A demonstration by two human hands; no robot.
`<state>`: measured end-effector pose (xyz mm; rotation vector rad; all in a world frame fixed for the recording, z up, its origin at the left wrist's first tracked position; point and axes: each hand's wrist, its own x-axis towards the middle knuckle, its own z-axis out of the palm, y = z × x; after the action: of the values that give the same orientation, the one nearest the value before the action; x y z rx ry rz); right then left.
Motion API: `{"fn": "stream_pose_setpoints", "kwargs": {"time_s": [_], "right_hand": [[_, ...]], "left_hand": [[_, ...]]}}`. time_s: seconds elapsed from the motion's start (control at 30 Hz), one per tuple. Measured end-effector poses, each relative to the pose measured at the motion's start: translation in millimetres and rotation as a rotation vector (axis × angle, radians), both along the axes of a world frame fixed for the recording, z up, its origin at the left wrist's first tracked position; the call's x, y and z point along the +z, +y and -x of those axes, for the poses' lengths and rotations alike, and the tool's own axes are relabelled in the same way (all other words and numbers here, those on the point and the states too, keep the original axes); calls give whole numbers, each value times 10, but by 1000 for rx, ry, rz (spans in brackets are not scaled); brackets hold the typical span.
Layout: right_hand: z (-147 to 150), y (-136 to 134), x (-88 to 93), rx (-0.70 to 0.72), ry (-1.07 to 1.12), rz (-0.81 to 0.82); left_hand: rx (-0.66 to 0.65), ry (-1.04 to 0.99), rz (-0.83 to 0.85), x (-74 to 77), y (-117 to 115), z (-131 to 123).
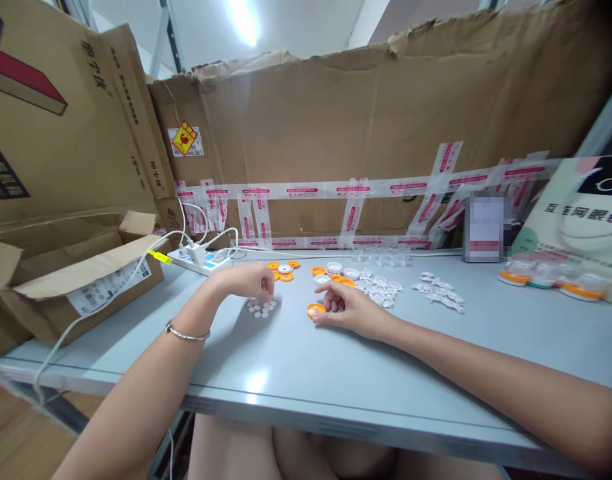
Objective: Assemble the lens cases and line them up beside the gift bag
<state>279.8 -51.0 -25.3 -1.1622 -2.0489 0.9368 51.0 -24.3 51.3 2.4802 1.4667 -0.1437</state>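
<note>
My right hand rests on the grey table and pinches a small orange cap between thumb and fingers. My left hand, a bangle on its wrist, hovers with its fingers curled down over a cluster of small white discs; whether it holds one is hidden. Just beyond the hands lie several orange rings and caps and white caps. A heap of small white perforated parts lies right of them.
An open cardboard box sits at the left edge beside a white power strip with cables. Taped cardboard walls stand behind the table. More white parts, clear cups and finished orange-based pieces lie at the right.
</note>
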Motion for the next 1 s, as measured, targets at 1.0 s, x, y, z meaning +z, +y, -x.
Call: {"fn": "stream_pose_setpoints", "kwargs": {"time_s": [1.0], "right_hand": [[-33, 14, 61, -32, 339, -106]], "left_hand": [[93, -987, 130, -301, -223, -598]]}}
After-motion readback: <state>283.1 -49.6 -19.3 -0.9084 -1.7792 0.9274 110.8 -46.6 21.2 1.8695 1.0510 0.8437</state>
